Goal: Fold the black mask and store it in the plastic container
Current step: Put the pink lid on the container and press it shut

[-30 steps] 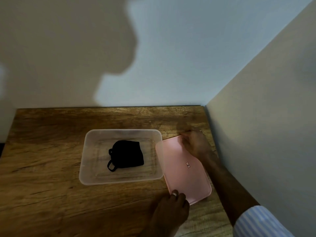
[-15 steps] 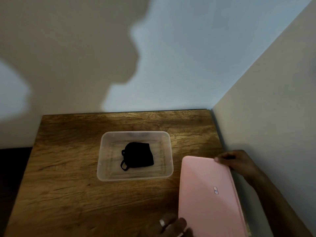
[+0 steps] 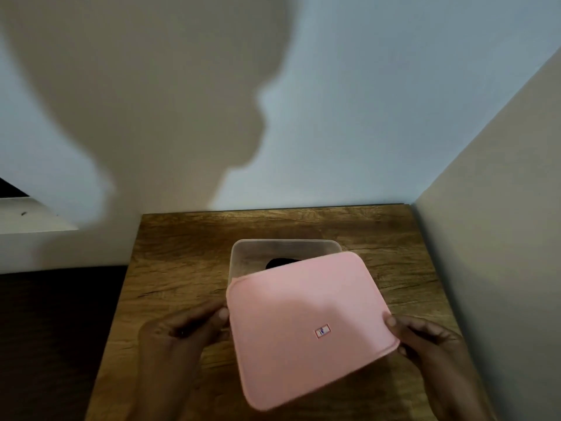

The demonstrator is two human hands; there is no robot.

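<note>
Held the pink lid [image 3: 306, 326] by opposite edges, left hand [image 3: 182, 335] and right hand [image 3: 425, 344] both clenched on it, over the plastic container [image 3: 285, 253]. Black mask [image 3: 280, 263] inside already. Looked light, stiff, probably slippery.

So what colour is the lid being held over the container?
Pale pink lid, with a small label; head view.

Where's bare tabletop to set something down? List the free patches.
Free: the wooden table left of the plastic container, the strip between the container and the back wall, and the right side toward the side wall. Crowded: the near middle, where the left hand and right hand hold the pink lid over the container.
</note>
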